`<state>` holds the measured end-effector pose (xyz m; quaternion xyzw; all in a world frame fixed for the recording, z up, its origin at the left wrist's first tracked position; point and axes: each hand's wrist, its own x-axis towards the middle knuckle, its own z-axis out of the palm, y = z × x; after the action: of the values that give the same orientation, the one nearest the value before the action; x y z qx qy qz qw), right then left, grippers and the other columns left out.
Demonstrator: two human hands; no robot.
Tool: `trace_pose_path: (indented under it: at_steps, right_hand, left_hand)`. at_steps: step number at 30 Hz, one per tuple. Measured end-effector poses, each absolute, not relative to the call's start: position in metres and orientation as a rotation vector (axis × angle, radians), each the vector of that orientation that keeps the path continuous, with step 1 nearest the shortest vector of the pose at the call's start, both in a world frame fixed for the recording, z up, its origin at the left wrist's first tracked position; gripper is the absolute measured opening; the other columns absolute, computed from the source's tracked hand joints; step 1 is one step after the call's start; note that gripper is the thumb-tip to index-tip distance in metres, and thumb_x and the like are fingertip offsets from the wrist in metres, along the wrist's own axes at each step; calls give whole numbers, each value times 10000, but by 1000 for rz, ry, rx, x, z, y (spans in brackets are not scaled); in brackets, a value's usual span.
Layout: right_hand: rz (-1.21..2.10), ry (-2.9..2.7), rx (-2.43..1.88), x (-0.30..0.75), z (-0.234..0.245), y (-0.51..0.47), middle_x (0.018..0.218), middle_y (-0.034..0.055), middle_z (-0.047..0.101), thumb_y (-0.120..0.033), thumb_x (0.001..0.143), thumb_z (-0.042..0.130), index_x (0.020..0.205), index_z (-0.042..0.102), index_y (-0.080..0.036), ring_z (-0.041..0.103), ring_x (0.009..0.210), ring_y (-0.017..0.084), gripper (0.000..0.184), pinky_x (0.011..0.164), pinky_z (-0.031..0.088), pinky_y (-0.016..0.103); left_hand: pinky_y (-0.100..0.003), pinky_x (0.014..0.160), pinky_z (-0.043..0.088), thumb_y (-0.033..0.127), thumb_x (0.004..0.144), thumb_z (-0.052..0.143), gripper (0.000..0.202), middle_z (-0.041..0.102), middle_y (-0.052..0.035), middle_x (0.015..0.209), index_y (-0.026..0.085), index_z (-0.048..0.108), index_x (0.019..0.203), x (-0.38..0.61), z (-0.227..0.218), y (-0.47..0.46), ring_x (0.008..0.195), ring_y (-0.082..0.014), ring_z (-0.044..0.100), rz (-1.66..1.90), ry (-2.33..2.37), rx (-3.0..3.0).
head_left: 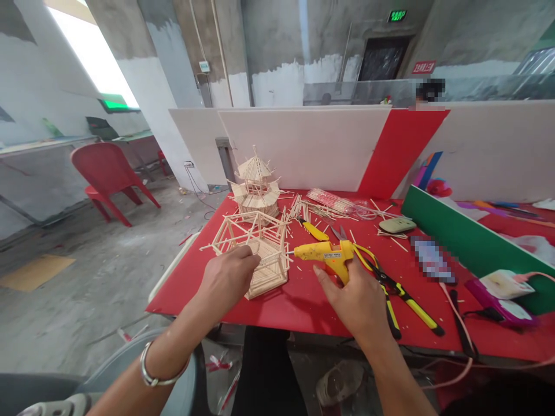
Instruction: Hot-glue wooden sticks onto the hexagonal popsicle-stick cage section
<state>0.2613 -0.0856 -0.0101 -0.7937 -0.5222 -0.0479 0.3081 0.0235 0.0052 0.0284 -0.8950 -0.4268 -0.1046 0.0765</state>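
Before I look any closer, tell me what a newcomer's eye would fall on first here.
Probably the yellow glue gun in the right hand, its nozzle pointing toward the open stick frame where the left hand is. Next, likely, the tiered stick tower behind that frame, in front of the white partition. The bright red tabletop beneath them also stands out.

From the wearer's head, the view faces forward and down, near the left hand (229,268) and right hand (359,297), across the red tabletop (303,312) toward the distant concrete wall (277,34).
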Motion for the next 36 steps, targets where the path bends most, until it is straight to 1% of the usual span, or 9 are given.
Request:
trace_pose_path:
  at_steps: [3, 9, 12, 14, 17, 19, 24, 28, 36]
  right_hand:
    - [-106, -1413, -2089, 259, -7, -82, 852, 110, 739, -615, 868, 550, 1155, 614, -165, 709, 789, 301, 537, 637, 458, 343]
    - [-97, -1422, -2119, 258, -7, -80, 791, 91, 720, -612, 870, 555, 1071, 613, -178, 688, 735, 285, 482, 624, 434, 340]
    - [-85, -1431, -2104, 257, -6, -79, 786, 86, 717, -605, 870, 552, 1041, 613, -189, 683, 728, 278, 454, 620, 424, 333]
    - [-78, -1434, -2097, 256, -5, -79, 780, 85, 714, -610, 867, 548, 1029, 616, -190, 678, 721, 278, 455, 616, 416, 332]
    - [-75, -1429, -2095, 257, -3, -80, 785, 87, 712, -611, 856, 555, 1078, 619, -179, 675, 729, 286, 490, 619, 410, 333]
    - [-78, -1423, -2100, 258, -3, -81, 809, 100, 714, -610, 851, 555, 1121, 616, -166, 673, 748, 291, 524, 626, 412, 334]
    - [-88, -1413, -2108, 259, -1, -85, 867, 135, 715, -607, 860, 527, 1198, 594, -141, 659, 773, 293, 579, 642, 425, 340]
    - [-60, -1397, -2123, 261, -1, -87, 831, 117, 717, -600, 849, 552, 1195, 594, -156, 663, 758, 300, 564, 638, 425, 344]
    - [-75, -1407, -2119, 262, -5, -86, 833, 114, 720, -587, 851, 554, 1195, 602, -157, 667, 757, 307, 554, 641, 417, 351]
  left_hand:
    - [-272, 523, 304, 140, 931, 463, 285, 683, -54, 836, 214, 736, 897, 23, 27, 6, 784, -168, 634, -334, -1262, -2684]
    - [-271, 521, 290, 149, 920, 493, 261, 690, -53, 812, 225, 739, 874, 21, 25, 6, 809, -180, 635, -417, -1200, -2683]
    - [-271, 534, 309, 178, 918, 512, 260, 705, -45, 783, 230, 754, 841, 20, 29, 10, 773, -181, 636, -477, -1234, -2729]
    - [-263, 565, 350, 199, 895, 550, 232, 737, -32, 795, 239, 769, 830, 19, 35, 16, 783, -180, 652, -506, -1295, -2800]
    - [-248, 629, 415, 240, 835, 625, 167, 784, -4, 851, 252, 791, 833, 19, 46, 28, 789, -177, 675, -469, -1475, -2938]
    - [-242, 636, 428, 253, 803, 651, 153, 795, 3, 863, 250, 802, 831, 19, 52, 37, 775, -175, 679, -389, -1576, -3017]
    - [-221, 603, 412, 225, 768, 653, 157, 783, 9, 785, 229, 807, 803, 20, 58, 51, 686, -143, 653, -270, -1562, -3208]
    - [-214, 557, 384, 252, 761, 656, 161, 747, 1, 702, 200, 805, 794, 20, 60, 54, 595, -117, 584, -247, -1558, -3300]
    - [-202, 532, 381, 247, 736, 650, 168, 708, -2, 653, 177, 800, 766, 19, 60, 55, 577, -105, 541, -371, -1609, -3395]
